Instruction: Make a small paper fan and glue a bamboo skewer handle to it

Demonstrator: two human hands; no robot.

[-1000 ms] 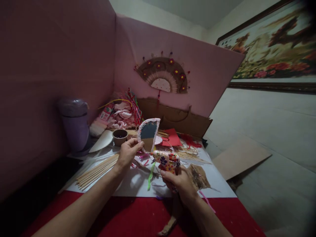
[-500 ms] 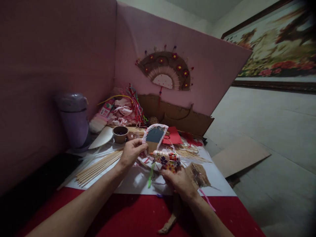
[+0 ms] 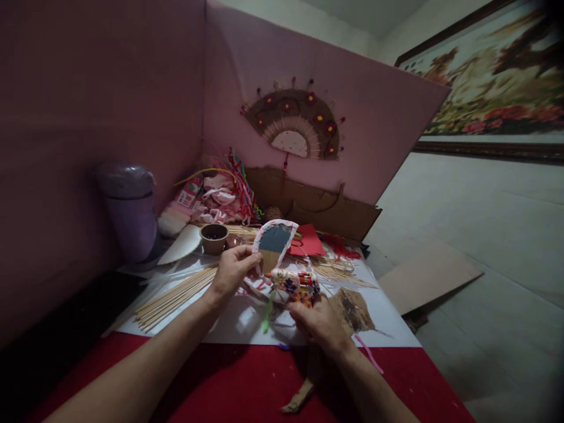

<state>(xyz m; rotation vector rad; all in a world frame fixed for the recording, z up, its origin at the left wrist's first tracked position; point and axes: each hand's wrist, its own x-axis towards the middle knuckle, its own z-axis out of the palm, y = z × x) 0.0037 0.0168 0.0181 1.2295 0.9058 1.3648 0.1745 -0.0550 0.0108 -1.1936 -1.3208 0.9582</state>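
Note:
My left hand [image 3: 238,267] pinches the lower left edge of a half-round cardboard piece [image 3: 273,239]. Pinkish-white fabric is folded over its rim, and its dark middle faces me. Wrapped round the handle of a hot glue gun [image 3: 295,283] with a colourful flower pattern is my right hand [image 3: 315,320]. The gun's orange-tipped nozzle points left, close to the lower edge of the cardboard piece; I cannot tell whether it touches. Its trigger is hidden by my fingers. Below the nozzle hangs a bright green strip [image 3: 268,314].
Bamboo sticks [image 3: 176,298] lie at the left on white paper, near a brown cup [image 3: 214,239]. Behind are a lilac bin [image 3: 132,220], pink fabric scraps [image 3: 219,197] and red paper [image 3: 308,239]. A decorated fan [image 3: 299,120] hangs on the pink panel. Cardboard scrap [image 3: 355,310] lies right.
The whole view has shifted very slightly. Both hands keep their holds, and the glue gun's nozzle stays by the cardboard piece's lower edge.

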